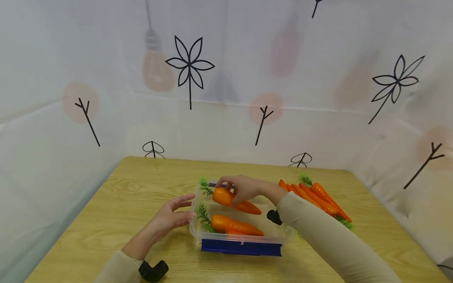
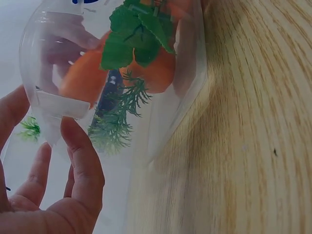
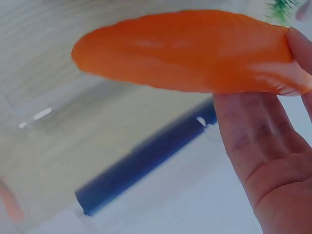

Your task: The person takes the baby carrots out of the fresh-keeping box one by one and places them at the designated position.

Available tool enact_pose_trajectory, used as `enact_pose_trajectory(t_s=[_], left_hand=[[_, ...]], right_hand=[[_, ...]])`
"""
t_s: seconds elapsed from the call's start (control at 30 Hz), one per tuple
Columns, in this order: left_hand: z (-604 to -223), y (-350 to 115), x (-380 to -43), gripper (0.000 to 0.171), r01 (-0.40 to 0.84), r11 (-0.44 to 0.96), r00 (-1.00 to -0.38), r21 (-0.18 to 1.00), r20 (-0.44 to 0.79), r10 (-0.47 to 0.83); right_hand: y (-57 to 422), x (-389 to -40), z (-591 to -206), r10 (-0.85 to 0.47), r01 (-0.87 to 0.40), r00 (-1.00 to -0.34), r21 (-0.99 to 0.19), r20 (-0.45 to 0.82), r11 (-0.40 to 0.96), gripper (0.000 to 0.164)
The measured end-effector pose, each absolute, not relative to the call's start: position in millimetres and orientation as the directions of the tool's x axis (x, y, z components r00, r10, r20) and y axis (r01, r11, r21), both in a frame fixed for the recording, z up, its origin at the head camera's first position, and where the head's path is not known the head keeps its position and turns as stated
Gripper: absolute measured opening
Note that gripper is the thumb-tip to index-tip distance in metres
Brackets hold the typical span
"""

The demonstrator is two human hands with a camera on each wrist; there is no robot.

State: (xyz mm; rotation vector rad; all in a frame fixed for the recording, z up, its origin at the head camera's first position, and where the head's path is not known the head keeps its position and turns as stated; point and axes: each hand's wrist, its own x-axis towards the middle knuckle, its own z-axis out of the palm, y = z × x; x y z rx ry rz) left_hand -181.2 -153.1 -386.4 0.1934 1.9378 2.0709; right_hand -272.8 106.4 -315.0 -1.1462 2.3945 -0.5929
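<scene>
Over the clear plastic box [image 1: 244,237], my right hand [image 1: 244,187] grips an orange carrot [image 1: 223,196] with a green leafy top. Seen from the right wrist, the thumb lies on one side of this carrot [image 3: 185,53] and the fingers on the other. My left hand [image 1: 170,216] touches the left end of the box with spread fingers. In the left wrist view, its thumb [image 2: 80,151] is right at the end wall's lip. Inside the box, another carrot [image 1: 233,226] lies along the near wall, with more orange showing under it.
Several carrots [image 1: 315,198] lie in a pile on the wooden table [image 1: 141,188], right of the box and partly behind my right sleeve. A blue latch flap [image 1: 242,247] hangs on the box's near side. A patterned white cloth [image 1: 226,129] stands behind the table.
</scene>
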Motion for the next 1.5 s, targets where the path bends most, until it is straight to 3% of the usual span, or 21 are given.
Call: enact_pose_trajectory(t_s=[0.53, 1.5], left_hand=[[-388.7, -152.3, -182.7, 0.069, -0.117, -0.046, -0.947, 0.992, -0.097, 0.305], [-385.9, -151.8, -179.3, 0.068, -0.123, -0.066, -0.95, 0.99, -0.098, 0.297]], right_hand=[[130.4, -253.2, -280.3, -0.799, -0.625, -0.6, -0.601, -0.038, 0.498, 0.06], [205.8, -242.9, -283.7, -0.654, -0.59, -0.747, -0.572, 0.118, 0.57, 0.061]])
